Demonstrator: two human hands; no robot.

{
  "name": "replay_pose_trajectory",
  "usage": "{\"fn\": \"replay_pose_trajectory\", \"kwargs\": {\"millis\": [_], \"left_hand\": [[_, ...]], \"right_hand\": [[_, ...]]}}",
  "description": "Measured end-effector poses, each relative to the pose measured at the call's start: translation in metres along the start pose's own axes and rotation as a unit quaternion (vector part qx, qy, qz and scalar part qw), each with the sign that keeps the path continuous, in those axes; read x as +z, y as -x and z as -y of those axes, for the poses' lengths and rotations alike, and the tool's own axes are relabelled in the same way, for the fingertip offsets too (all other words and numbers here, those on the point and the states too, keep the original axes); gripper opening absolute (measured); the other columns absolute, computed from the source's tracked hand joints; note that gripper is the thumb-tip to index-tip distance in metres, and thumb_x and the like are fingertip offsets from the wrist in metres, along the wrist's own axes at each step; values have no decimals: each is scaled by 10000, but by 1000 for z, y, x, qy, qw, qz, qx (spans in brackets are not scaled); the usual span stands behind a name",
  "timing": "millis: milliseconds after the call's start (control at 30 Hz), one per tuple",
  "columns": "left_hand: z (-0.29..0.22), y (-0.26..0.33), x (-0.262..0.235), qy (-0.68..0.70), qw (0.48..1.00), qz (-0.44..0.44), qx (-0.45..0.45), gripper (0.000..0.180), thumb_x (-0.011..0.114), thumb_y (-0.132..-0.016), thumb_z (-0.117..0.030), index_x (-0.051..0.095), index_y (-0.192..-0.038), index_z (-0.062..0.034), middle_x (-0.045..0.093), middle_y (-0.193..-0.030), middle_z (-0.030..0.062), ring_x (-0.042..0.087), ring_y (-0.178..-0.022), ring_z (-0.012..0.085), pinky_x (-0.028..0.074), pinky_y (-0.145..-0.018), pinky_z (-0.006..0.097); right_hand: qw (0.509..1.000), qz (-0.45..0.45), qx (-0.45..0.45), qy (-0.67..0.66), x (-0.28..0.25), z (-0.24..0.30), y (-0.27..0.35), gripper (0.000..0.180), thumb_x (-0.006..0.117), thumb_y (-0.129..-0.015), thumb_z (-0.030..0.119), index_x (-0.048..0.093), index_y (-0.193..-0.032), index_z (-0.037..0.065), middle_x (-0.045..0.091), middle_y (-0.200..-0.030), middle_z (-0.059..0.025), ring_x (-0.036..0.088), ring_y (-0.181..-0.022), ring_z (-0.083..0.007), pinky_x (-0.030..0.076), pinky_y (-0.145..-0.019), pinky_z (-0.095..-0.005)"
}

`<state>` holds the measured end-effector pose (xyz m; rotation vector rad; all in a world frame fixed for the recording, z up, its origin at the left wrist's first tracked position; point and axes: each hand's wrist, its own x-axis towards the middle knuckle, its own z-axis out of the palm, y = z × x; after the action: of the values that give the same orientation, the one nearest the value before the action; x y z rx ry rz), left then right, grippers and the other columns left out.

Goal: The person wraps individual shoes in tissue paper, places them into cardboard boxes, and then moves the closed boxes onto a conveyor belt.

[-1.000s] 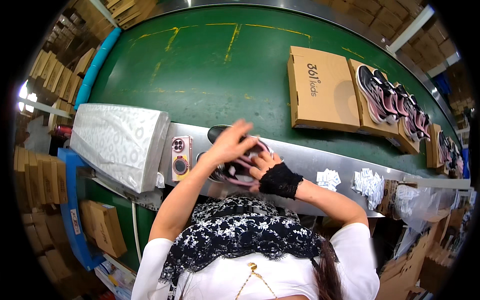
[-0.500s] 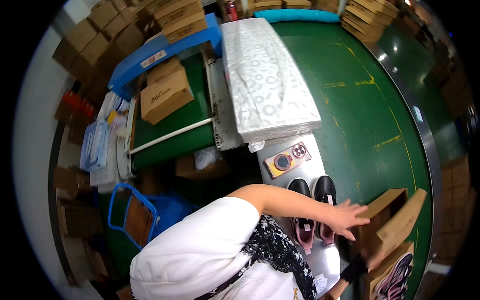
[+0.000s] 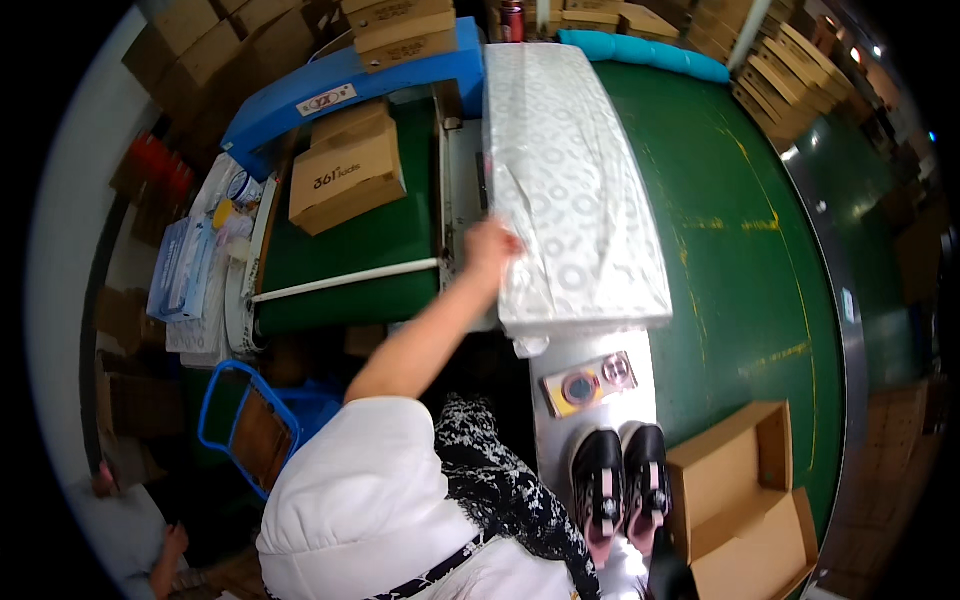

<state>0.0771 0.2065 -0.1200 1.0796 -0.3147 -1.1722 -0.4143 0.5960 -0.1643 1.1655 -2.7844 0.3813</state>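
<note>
My left hand [image 3: 492,252] reaches to the left edge of a long stack of white patterned wrapping paper [image 3: 575,190]. Its fingers are slightly blurred but look pinched on the top sheet, which is rumpled beside them. A pair of black and pink children's sneakers [image 3: 598,490] stands side by side on the metal bench [image 3: 560,435]. Right of the shoes lies an opened brown cardboard shoebox [image 3: 735,510], its lid folded back. A dark band shows at the lower edge near the box; my right hand itself is out of sight.
A phone in a decorated case [image 3: 590,385] lies between paper and shoes. Left is a green conveyor belt [image 3: 350,290] carrying a closed carton [image 3: 345,175]. A blue-framed chair [image 3: 250,430] stands nearby. Another person's arm [image 3: 170,560] shows lower left.
My left hand has moved from beside the shoebox to the paper stack, up and left. My right hand has left view. The shoebox now lies opened out, and the view has shifted.
</note>
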Motion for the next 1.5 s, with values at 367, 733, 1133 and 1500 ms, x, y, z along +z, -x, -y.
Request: {"fn": "replay_pose_trajectory", "kwargs": {"millis": [367, 733, 1133, 1500], "left_hand": [[-166, -319, -221, 176, 939, -294, -34, 825, 678, -731, -411, 217, -1338, -97, 252, -1310, 206, 289, -1208, 369, 321, -971, 525], [-207, -241, -239, 42, 977, -207, 23, 322, 615, -764, -277, 469, -969, -76, 493, -778, 32, 457, -570, 112, 298, -391, 213], [-276, -121, -125, -119, 991, 0, 60, 462, 556, -841, -351, 385, -1088, 0, 536, -987, 166, 583, -878, 203, 532, -609, 317], [-130, -146, -216, -559, 728, -377, 125, 627, 619, -782, -346, 413, -1152, 116, 473, -985, 232, 553, -850, 348, 457, -720, 410]], "right_hand": [[998, 32, -39, -38, 8, 192, -77, 442, 624, -761, 268, 518, -1095, -2, 534, -1067, -174, 493, -999, -309, 400, -857, -350], [898, 132, -289, -305, -29, 366, -214, 403, 611, -792, 284, 550, -1055, -15, 576, -1001, -169, 545, -933, -295, 452, -805, -322], [572, 532, -453, -430, 105, 809, 56, 557, 576, -740, -26, 375, -1257, 26, 520, -1098, -125, 511, -998, -255, 390, -881, -326], [663, 293, -513, -460, 124, 830, 25, 112, 534, -741, 26, 515, -821, -51, 534, -731, -84, 494, -651, -180, 423, -615, -311]]}}
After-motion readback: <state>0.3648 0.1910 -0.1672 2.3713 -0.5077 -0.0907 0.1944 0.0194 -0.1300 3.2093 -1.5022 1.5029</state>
